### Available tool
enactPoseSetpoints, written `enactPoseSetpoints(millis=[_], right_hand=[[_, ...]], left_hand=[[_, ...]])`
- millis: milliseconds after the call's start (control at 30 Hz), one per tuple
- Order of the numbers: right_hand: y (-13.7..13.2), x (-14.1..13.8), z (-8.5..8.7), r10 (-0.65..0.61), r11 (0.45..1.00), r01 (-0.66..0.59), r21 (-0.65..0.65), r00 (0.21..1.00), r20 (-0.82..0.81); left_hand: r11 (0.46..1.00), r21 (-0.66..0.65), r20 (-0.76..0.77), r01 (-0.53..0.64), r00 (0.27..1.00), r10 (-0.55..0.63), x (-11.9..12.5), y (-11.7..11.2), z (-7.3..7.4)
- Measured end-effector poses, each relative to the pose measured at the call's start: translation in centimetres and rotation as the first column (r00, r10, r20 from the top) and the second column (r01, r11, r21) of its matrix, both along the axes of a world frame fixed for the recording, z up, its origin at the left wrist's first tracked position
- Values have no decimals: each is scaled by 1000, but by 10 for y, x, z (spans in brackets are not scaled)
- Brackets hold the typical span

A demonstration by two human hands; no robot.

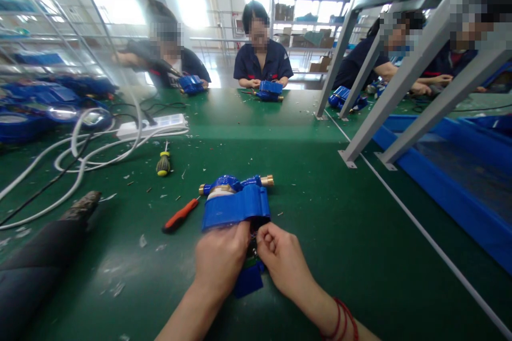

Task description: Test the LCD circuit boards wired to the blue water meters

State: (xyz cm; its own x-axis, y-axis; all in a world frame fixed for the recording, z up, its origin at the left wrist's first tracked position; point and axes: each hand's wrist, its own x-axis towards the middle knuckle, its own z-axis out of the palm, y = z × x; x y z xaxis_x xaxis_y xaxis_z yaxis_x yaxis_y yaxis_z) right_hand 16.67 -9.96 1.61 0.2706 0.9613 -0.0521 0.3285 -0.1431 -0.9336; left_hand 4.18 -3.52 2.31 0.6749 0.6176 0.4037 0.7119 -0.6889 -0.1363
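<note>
A blue water meter (236, 203) with brass end fittings lies on the green table (320, 223) in front of me, its lid raised. My left hand (220, 263) is wrapped round the near side of the meter's blue housing. My right hand (282, 258) is closed in a pinch at the dark opening under the lid; what its fingers hold is too small to make out. A blue piece (248, 279) shows below, between both hands.
A red-handled screwdriver (180, 215) lies left of the meter, a yellow-green one (163, 162) farther back. White cables (88, 149) and a power strip (156, 125) sit at left. Grey frame legs (384, 117) and a blue bin (452, 170) stand right. Several people work on blue meters across the table.
</note>
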Motion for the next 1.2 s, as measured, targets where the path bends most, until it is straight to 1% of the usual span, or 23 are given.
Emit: enactPoseSetpoints(millis=[267,467,667,867,1067,1200], right_hand=[[0,1,0,-2,1000,2,28,1000,12],[-1,2,2,-14,1000,13,28,1000,7],[-1,2,-1,-53,998,53,15,999,-5],[1,2,-3,-75,997,75,16,997,5],[2,2,-2,-83,996,83,20,996,24],[1,2,-4,-93,996,92,15,995,41]], left_hand=[[999,47,-2,-6,1000,6,4,-1,1],[995,99,16,-21,1000,20,6,-3,-2],[991,130,45,13,999,-19,2,-2,-6],[985,164,85,51,994,-65,1,-1,-5],[981,190,136,46,988,-73,2,0,-5],[977,208,167,53,982,-89,-3,-2,-7]])
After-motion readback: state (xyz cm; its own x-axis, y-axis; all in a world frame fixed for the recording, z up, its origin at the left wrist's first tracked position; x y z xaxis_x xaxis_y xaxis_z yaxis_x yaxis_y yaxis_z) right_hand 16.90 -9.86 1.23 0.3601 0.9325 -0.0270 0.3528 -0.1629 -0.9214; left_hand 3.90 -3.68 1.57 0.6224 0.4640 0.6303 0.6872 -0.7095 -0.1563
